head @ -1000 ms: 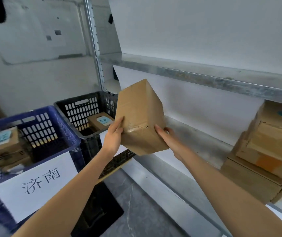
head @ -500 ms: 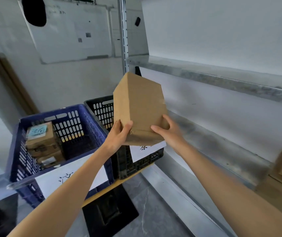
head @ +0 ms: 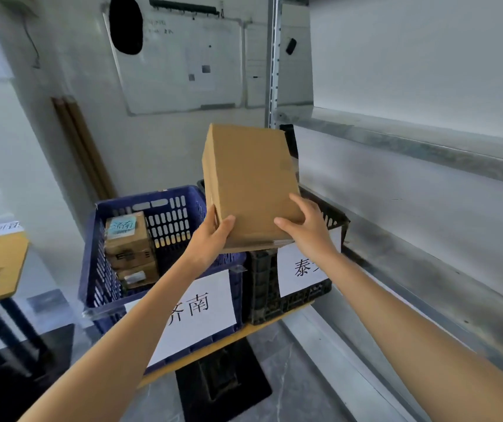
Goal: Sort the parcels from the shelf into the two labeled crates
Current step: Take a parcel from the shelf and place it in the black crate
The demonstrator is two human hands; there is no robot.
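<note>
Whiteboard (head: 183, 65) wall behind; two crates on desk (head: 274, 325): blue crate (head: 171, 220) w/ three stacked parcels (head: 129, 248), black crate (head: 262, 284). One box (head: 250, 184), left grip (head: 210, 242) + right grip (head: 308, 229) clamping lower corners.

Parcel sorting storeroom. Indicators: galvanised metal shelving (head: 396, 141) along the right side, a blue crate (head: 168, 226) and a black crate (head: 262, 287) bearing paper destination labels (head: 207, 306), labelled cardboard parcels (head: 128, 242) in the blue crate, and a wall-mounted whiteboard (head: 177, 65).
</note>
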